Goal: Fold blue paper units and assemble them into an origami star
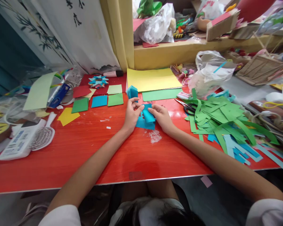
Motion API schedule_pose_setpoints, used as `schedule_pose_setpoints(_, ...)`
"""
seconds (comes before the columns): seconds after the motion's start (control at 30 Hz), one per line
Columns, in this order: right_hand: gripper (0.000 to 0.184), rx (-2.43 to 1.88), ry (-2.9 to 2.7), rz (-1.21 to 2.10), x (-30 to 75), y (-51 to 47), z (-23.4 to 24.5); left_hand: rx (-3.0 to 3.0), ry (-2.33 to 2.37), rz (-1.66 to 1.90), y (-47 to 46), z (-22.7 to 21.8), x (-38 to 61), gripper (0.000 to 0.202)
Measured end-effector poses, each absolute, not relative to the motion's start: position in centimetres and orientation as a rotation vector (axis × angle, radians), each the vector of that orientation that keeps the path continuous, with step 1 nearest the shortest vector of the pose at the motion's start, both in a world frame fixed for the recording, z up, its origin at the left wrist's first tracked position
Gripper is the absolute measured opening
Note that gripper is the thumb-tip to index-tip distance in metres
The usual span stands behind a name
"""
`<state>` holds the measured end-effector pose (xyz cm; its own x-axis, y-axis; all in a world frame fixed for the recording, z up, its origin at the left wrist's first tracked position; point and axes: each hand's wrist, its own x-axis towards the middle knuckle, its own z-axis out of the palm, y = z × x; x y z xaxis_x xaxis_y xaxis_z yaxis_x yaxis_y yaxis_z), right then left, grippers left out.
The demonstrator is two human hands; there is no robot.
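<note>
Blue paper [148, 113], curled over: how do the fingers have it?

Right hand [162, 117]: thumb and forefinger pinch its right side. Left hand [133, 115]: thumb and bent fingers close on its left side, and a folded blue piece [132, 92] shows just above them; I cannot tell whether they grip that too

Where is all this on the surface [85, 160]?

Near the middle, well in from the near edge. Flat blue paper [146, 125] lies beneath, with white flecks [155, 136] just on the near-edge side

And farther out?

Blue and green squares [99, 101] lie toward the left, yellow paper [153, 79] along the far edge, and black-handled scissors [189, 109] beside a heap of green strips [223, 114] toward the right edge
</note>
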<state>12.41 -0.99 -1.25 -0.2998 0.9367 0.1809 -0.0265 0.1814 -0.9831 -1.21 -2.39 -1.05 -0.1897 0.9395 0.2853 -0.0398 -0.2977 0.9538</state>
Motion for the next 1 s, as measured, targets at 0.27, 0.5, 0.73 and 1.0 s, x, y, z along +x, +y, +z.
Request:
schedule_pose_setpoints(0.27,0.021,-0.929,-1.416,1.360,12.6,-0.4,-1.2,1.283,1.181,1.516,-2.3,-1.2,-1.1,0.037)
schedule_pose_setpoints(0.5,0.018,-0.874,-1.552,1.197,12.9,0.1,-1.3,1.437,1.168,1.398,-2.7,-1.3,-0.7,0.036)
schedule_pose_setpoints(0.73,0.019,-0.960,-1.475,1.207,12.9,0.0,-1.2,1.487,1.211,1.332,-2.6,-1.4,-0.8,0.030)
schedule_pose_setpoints(1.0,0.027,-0.961,-1.302,1.271,13.2,0.4,-1.4,1.554,1.228,1.285,-2.6,-1.5,-0.5,0.022)
